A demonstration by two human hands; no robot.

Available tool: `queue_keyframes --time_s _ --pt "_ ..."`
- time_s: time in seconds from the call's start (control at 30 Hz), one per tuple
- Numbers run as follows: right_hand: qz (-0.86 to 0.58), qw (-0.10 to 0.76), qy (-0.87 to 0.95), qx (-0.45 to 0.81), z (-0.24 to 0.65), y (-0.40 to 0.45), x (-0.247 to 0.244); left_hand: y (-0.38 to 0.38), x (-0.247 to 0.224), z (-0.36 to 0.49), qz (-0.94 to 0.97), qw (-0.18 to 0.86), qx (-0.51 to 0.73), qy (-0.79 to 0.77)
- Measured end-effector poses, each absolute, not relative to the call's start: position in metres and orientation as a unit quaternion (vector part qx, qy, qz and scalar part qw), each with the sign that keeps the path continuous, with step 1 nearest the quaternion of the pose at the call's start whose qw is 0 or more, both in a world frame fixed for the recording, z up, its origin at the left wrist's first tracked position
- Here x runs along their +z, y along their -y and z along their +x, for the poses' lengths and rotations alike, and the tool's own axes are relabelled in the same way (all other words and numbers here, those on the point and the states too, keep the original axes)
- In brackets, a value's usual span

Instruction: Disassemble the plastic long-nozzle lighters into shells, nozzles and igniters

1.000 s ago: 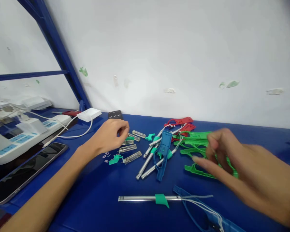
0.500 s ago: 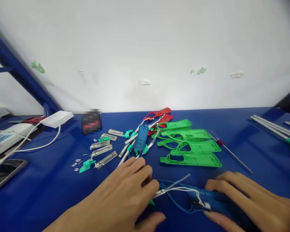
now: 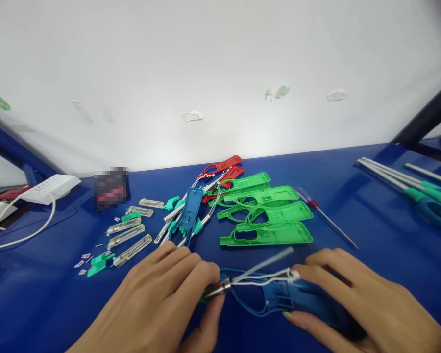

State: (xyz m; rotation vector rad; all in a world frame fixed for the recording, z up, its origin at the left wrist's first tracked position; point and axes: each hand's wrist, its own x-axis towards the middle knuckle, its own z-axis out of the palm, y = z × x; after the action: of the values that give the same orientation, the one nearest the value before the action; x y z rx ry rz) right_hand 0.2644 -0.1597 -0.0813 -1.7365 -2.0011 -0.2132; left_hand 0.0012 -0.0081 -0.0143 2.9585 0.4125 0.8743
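Note:
My left hand (image 3: 169,294) pinches a silver metal tube (image 3: 217,288) between thumb and fingers. White wires (image 3: 259,279) and a clear thin strip (image 3: 268,261) run from the tube toward the right. My right hand (image 3: 356,294) grips a blue plastic shell (image 3: 305,296) that lies open side up, its looped end pointing left. At my right index fingertip is a small white piece (image 3: 293,275) on the wires. Part of the shell is hidden under my right hand, and the tube's left end is covered by my left hand.
Green shells (image 3: 279,233), red shells (image 3: 230,162) and another blue shell (image 3: 191,206) lie beyond my hands. A screwdriver (image 3: 332,220) is right of them, clear cases (image 3: 132,250) left. Assembled lighters (image 3: 407,189) lie far right; a white cable (image 3: 40,230) far left.
The view has shifted right. My left hand has lifted the tube and wires, and a black part no longer shows in the shell's middle. My right hand stays on the shell.

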Motion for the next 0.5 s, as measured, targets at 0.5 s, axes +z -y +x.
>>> queue_keyframes --time_s 0.5 --pt "-0.633 0.269 0.713 -0.135 0.27 0.16 -0.092 -0.07 0.019 0.019 0.914 -0.019 0.272 -0.3"
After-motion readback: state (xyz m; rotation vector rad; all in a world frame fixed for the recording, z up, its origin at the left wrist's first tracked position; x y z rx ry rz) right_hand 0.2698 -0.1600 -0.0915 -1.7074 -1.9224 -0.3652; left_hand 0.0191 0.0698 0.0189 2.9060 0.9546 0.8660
